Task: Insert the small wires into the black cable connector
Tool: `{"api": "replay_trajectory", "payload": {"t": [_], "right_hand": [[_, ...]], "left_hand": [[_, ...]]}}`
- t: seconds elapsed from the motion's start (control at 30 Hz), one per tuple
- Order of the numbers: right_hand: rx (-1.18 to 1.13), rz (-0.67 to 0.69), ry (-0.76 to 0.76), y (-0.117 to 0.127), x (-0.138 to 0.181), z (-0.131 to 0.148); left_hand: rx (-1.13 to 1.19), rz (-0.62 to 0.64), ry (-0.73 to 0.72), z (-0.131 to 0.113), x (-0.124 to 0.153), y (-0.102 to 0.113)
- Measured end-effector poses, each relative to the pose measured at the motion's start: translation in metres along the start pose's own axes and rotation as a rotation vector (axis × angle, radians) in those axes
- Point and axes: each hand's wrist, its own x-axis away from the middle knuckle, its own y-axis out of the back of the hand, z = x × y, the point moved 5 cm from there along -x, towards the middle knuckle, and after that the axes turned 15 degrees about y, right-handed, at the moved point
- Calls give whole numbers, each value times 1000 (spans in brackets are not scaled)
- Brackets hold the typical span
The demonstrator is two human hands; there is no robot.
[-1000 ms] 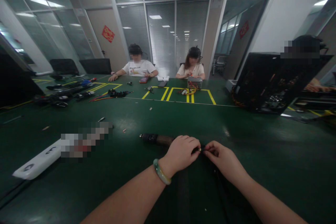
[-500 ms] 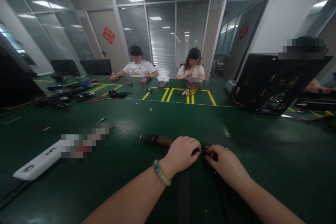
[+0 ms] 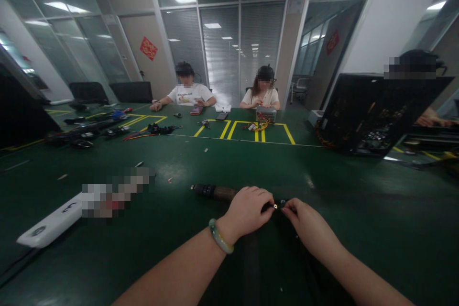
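My left hand point(image 3: 248, 210), with a green bangle on the wrist, is curled over a dark brown cylindrical tool point(image 3: 213, 191) that lies on the green table point(image 3: 179, 258). Its fingertips pinch a tiny shiny part point(image 3: 275, 206). My right hand point(image 3: 308, 227) meets it from the right, fingers pinched together at the same small part. A dark cable or strap runs from under my hands toward me; what exactly my right fingers hold is hidden.
A white strip point(image 3: 53, 222) lies at left. An open black computer case point(image 3: 373, 112) stands at right. Cables and tools point(image 3: 89, 131) lie at far left. Two people point(image 3: 190, 93) sit across, by yellow floor-tape boxes point(image 3: 247, 130) holding a small power unit with wires.
My right hand slid a little closer to the left hand, then eased back slightly, showing the tiny shiny part again. My left hand stayed put on the tool.
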Motion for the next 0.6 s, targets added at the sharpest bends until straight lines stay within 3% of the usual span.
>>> {"api": "replay_trajectory", "payload": {"t": [0.37, 0.6], "right_hand": [[39, -77, 81, 3, -7, -5], [21, -25, 86, 5, -5, -1]], "left_hand": [[7, 2, -2, 0, 0, 0], [34, 7, 15, 1, -1, -1]]}}
